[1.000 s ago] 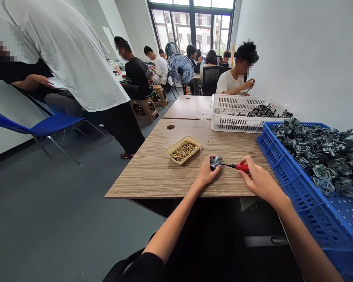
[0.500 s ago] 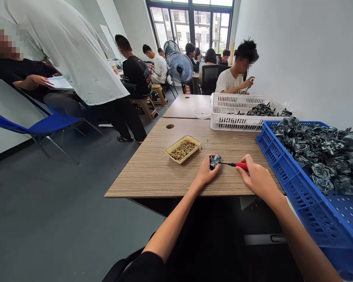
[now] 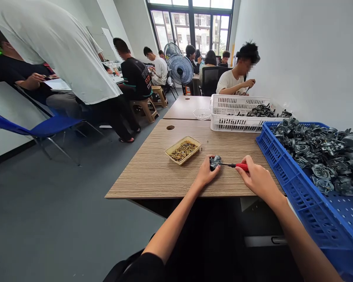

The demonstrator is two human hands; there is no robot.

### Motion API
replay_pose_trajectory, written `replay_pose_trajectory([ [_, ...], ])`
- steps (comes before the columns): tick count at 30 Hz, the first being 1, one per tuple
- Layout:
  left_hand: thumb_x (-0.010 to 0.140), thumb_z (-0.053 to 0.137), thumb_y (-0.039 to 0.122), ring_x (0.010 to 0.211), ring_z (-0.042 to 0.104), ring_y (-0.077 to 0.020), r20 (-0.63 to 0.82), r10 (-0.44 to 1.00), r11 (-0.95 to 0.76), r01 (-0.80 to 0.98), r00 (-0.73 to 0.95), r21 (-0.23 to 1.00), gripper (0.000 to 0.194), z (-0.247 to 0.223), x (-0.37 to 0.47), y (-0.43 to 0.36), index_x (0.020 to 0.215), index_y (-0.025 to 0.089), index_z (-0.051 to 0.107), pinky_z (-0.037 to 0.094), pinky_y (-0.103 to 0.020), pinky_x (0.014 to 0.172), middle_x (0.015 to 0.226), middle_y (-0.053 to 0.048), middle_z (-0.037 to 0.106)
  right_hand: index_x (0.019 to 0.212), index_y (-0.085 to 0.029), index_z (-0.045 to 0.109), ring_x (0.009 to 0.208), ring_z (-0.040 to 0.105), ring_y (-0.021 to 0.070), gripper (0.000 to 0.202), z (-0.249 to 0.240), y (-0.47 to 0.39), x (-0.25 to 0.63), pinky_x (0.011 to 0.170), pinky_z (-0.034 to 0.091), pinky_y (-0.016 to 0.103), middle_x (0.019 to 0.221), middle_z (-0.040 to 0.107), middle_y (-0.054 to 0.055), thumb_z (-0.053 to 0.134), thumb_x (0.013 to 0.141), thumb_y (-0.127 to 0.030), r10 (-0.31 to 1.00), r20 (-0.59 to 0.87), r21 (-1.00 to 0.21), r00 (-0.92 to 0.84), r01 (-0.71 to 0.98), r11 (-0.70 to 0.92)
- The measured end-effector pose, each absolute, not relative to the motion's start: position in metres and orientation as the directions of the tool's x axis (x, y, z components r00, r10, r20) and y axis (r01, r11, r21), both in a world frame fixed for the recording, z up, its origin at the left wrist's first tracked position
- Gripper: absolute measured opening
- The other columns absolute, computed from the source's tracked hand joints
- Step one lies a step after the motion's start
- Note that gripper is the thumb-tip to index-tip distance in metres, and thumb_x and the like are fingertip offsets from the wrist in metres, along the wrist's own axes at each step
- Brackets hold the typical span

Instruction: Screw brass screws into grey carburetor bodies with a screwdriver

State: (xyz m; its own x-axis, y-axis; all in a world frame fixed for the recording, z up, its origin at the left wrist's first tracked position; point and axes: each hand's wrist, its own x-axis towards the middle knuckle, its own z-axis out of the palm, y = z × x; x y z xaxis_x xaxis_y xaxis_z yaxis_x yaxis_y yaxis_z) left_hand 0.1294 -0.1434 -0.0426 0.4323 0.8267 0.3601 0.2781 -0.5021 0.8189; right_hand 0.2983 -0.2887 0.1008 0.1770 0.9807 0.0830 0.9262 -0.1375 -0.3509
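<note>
My left hand (image 3: 206, 172) is closed around a small grey metal carburetor (image 3: 215, 161), held just above the table near its front edge. In my right hand (image 3: 256, 174) is a screwdriver with a red handle (image 3: 241, 167). Its dark shaft points left, and the tip meets the right side of the carburetor; the exact spot it touches is too small to make out. Left of and beyond my left hand stands a cream tray (image 3: 168, 152) of small brass-coloured parts (image 3: 184, 150). A tiny loose part (image 3: 201, 149) lies by the tray's right side.
A blue crate (image 3: 270, 150) heaped with carburetors (image 3: 320, 145) stands to my right. Behind it is a white basket (image 3: 235, 124) with dark parts. A clear dish (image 3: 201, 114) sits farther back on the wooden table (image 3: 147, 176). Across from me a person (image 3: 238, 76) works.
My hands, the carburetor and the screwdriver stay practically in place. At the left, the standing person in the white shirt has shifted slightly, with a foot in a new position.
</note>
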Motion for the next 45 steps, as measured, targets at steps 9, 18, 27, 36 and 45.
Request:
replay_pose_trajectory([
  [9,0.088,0.064,0.032,0.106,0.065,-0.0223,0.362,0.827,-0.501,0.273,0.43,0.821,0.041,-0.043,0.129,-0.143,0.126,0.021,0.049,0.049,-0.038,0.098,0.118,-0.008,0.067,0.106,-0.025,0.044,0.083,0.071,0.028,0.017,0.098,-0.286,0.303,0.066,0.04,0.03,0.09,0.072,0.007,0.044,0.102,-0.042,0.98,0.114,-0.426,0.16,0.9,-0.097],
  [18,0.088,0.064,0.03,0.104,0.065,-0.0222,0.352,0.833,-0.495,0.292,0.428,0.818,0.041,-0.042,0.128,-0.143,0.125,0.022,0.05,0.05,-0.037,0.095,0.115,-0.007,0.067,0.114,-0.026,0.043,0.091,0.072,0.0263,0.017,0.095,-0.286,0.307,0.071,0.045,0.031,0.103,0.073,0.007,0.046,0.1,-0.036,0.99,0.137,-0.503,0.044,0.864,0.032],
  [27,0.088,0.064,0.032,0.105,0.065,-0.0229,0.362,0.836,-0.497,0.289,0.413,0.818,0.041,-0.044,0.129,-0.142,0.125,0.022,0.049,0.049,-0.038,0.096,0.116,-0.007,0.067,0.114,-0.026,0.043,0.091,0.072,0.0284,0.019,0.099,-0.289,0.302,0.069,0.043,0.03,0.099,0.074,0.007,0.045,0.102,-0.04,0.992,0.104,-0.447,0.072,0.895,-0.018],
  [36,0.087,0.064,0.032,0.103,0.065,-0.0227,0.37,0.833,-0.504,0.29,0.411,0.814,0.041,-0.045,0.129,-0.141,0.124,0.021,0.049,0.05,-0.037,0.094,0.115,-0.008,0.067,0.1,-0.025,0.046,0.074,0.069,0.027,0.021,0.104,-0.289,0.296,0.059,0.032,0.028,0.081,0.07,0.005,0.041,0.105,-0.045,0.981,0.077,-0.284,0.178,0.947,-0.149],
  [45,0.088,0.063,0.033,0.109,0.064,-0.0238,0.383,0.825,-0.518,0.285,0.415,0.806,0.042,-0.047,0.129,-0.141,0.126,0.022,0.048,0.049,-0.038,0.099,0.119,-0.008,0.066,0.109,-0.026,0.043,0.083,0.07,0.025,0.011,0.097,-0.288,0.302,0.063,0.037,0.028,0.094,0.072,0.005,0.046,0.102,-0.034,0.99,0.115,-0.399,0.079,0.916,-0.027],
])
